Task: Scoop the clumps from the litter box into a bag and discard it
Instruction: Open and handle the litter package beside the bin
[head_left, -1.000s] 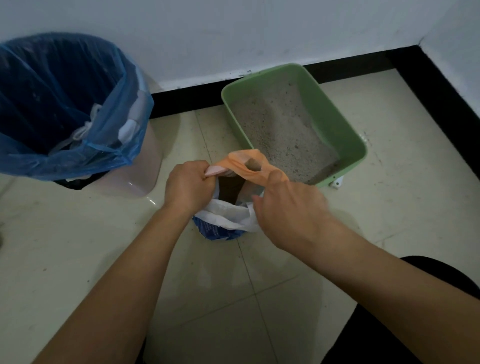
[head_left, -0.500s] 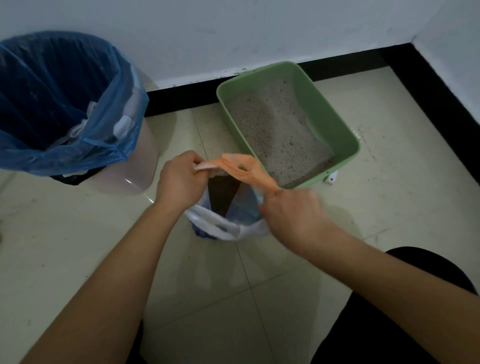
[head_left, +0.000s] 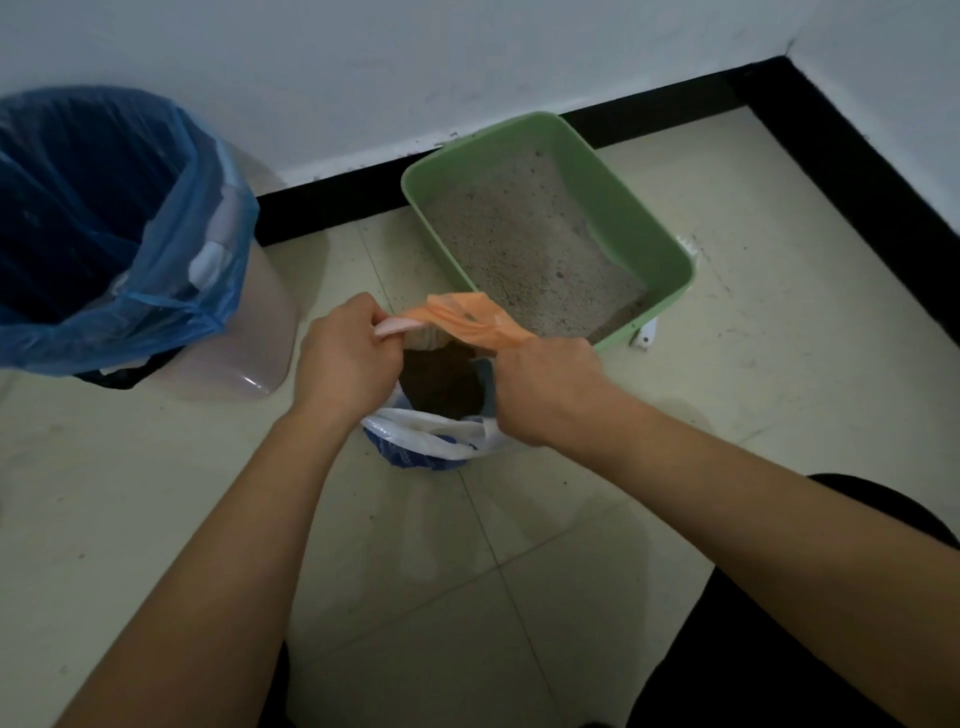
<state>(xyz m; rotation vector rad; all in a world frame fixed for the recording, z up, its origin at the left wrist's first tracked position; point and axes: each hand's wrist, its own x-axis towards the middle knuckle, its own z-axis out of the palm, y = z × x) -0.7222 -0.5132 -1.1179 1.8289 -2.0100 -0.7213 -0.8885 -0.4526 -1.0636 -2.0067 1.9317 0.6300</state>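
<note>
Head view looks down at a tiled floor (head_left: 467, 571) where both hands hold a plastic bag (head_left: 431, 441) open by its top edge. The left hand (head_left: 345, 358) has its fingers curled round a pale strip of the rim, and the right hand (head_left: 545, 384) grips the orange part of the rim on the other side, so the mouth is stretched between them. Dark brown material (head_left: 441, 379) shows inside the bag, which sits on the floor just in front of the green litter box (head_left: 639, 228). Grey litter (head_left: 519, 249) covers the box's bottom (piled higher toward the far end). A small white object (head_left: 645, 332) lies against the box's near right corner; what it is cannot be told. To the left stands a translucent trash bin (head_left: 260, 312) lined with a blue bag (head_left: 156, 291), near the black baseboard (head_left: 332, 208).
</note>
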